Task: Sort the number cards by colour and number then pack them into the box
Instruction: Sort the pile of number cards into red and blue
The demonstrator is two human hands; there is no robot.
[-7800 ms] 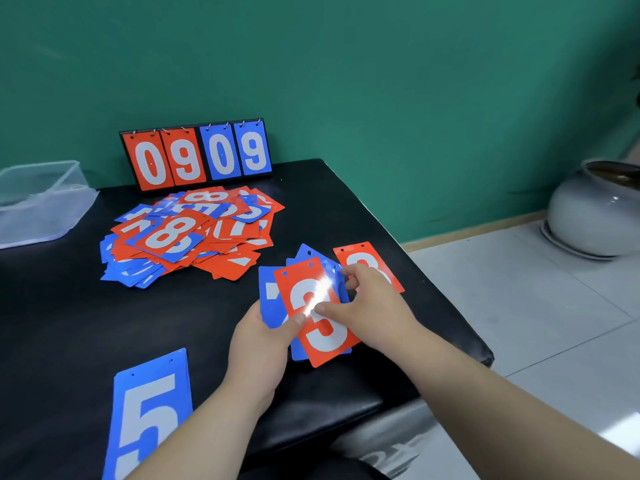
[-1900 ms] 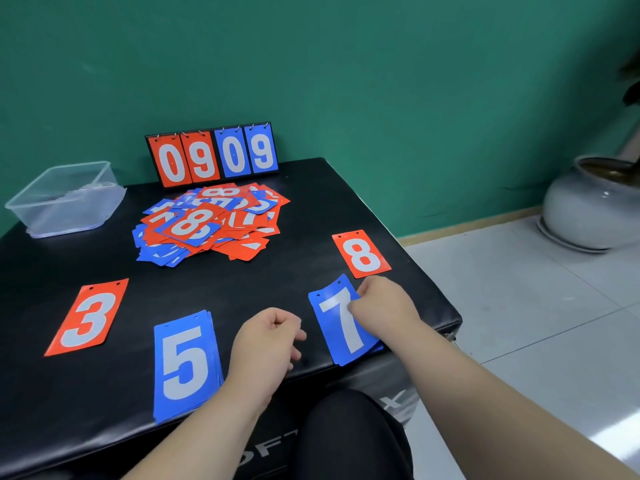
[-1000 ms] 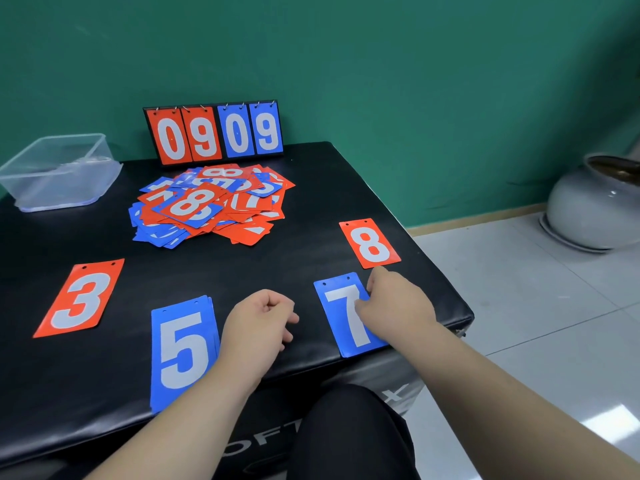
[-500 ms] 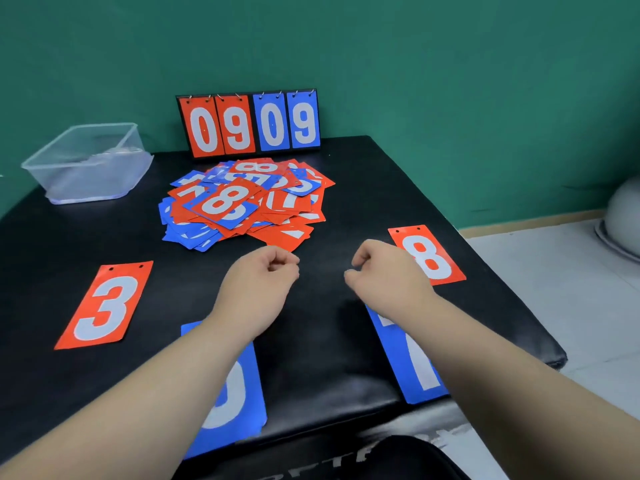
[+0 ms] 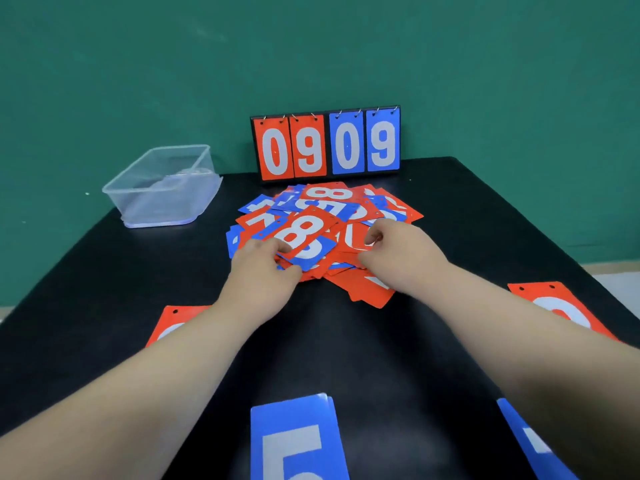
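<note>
Box [image 5: 156, 208]: clear plastic, set at the far left of the black table [image 5: 346, 358], close to the green wall [image 5: 311, 46] and well apart from the cards. Something pale and see-through is seen inside it; what it is cannot be told. No number card is visible in it.

Red card [image 5: 175, 322]: laid flat near the left edge of the table, its digit mostly hidden by the left forearm.

Left hand [image 5: 263, 271]: stretched forward to the near-left edge of the pile [image 5: 329, 216]. Fingers are curled over the top, fingertips on the lower corner of a red 8 card [image 5: 304, 230]; the thumb is pressed in against the edge of the cards below. The grip reads as a narrow pinch on that side of the pile.

The pile itself, red and blue mixed and overlapping, lies in the middle of the table, just in front of a scoreboard stand [image 5: 325, 145] showing red 0 9 and blue 0 9.

Blue 5 card [image 5: 298, 438]: flat at the near edge, between the two forearms, with another blue edge showing under it.

Right hand [image 5: 401, 252]: placed on the near-right side of the pile, fingers curled over red cards, thumb tucked beneath; again a narrow pinch.

Second red card [image 5: 561, 310]: flat at the right edge, partly covered by the right forearm.

Blue card [image 5: 526, 441]: at the near right corner, digit cut off.
</note>
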